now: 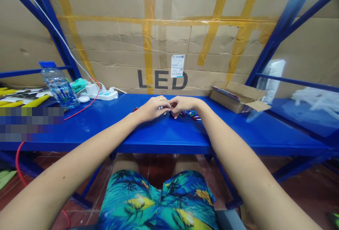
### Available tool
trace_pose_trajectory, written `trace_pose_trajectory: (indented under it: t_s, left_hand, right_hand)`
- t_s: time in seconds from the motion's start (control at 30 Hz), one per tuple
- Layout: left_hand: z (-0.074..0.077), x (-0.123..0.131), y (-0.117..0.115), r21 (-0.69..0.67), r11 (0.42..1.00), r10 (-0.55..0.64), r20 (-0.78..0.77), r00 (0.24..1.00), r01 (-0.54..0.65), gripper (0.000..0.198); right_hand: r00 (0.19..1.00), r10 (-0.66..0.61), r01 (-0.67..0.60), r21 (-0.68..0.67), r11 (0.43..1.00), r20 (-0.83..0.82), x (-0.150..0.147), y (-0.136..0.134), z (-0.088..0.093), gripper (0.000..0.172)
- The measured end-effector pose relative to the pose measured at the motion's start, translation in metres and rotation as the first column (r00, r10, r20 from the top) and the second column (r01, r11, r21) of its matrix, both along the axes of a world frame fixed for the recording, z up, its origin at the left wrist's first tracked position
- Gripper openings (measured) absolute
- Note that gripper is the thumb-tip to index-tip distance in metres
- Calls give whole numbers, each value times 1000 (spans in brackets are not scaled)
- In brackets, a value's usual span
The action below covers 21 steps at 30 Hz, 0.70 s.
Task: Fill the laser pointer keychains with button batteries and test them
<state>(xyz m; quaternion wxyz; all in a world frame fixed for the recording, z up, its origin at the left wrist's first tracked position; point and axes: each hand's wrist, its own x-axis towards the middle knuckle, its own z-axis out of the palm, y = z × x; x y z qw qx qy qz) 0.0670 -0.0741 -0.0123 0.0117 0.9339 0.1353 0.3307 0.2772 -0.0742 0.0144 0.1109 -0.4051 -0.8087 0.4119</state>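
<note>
My left hand [155,108] and my right hand [182,104] meet over the blue table, fingertips together. Both are closed in a pinch around something small that I cannot make out. Beside my right hand, partly hidden by it and the wrist, lie several small coloured metal pieces [194,115] in red, blue and green that look like carabiner clips. A bit of a red item [135,109] shows behind my left wrist. Another tiny piece [165,114] sits just below my left fingertips.
An opened cardboard box [235,97] stands at the back right of the blue table [164,133]. To the left are a water bottle [59,87], a white power strip [106,95] and a red cable [84,107]. A large carton [116,53] rises behind.
</note>
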Motion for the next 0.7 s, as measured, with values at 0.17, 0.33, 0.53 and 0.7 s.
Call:
trace_pose_trajectory:
  t_s: [0.17, 0.33, 0.53, 0.7]
  left_hand:
    - [1, -1, -4, -18, 999, -33, -4, 999, 33, 16]
    - [1, -1, -8, -5, 1000, -4, 4, 1000, 4, 18]
    - [-3, -4, 1, 115, 972, 221, -143, 965, -206, 20]
    - [-7, -6, 6, 183, 953, 290, -333, 897, -240, 25]
  right_hand:
    - [1000, 19, -19, -6, 1000, -4, 2, 2, -1, 27]
    - [1000, 23, -24, -19, 1000, -10, 3, 2, -1, 26]
    - [1000, 5, -4, -109, 994, 6, 3, 2, -1, 25]
    - [996, 56, -50, -74, 996, 71, 4, 4, 0, 23]
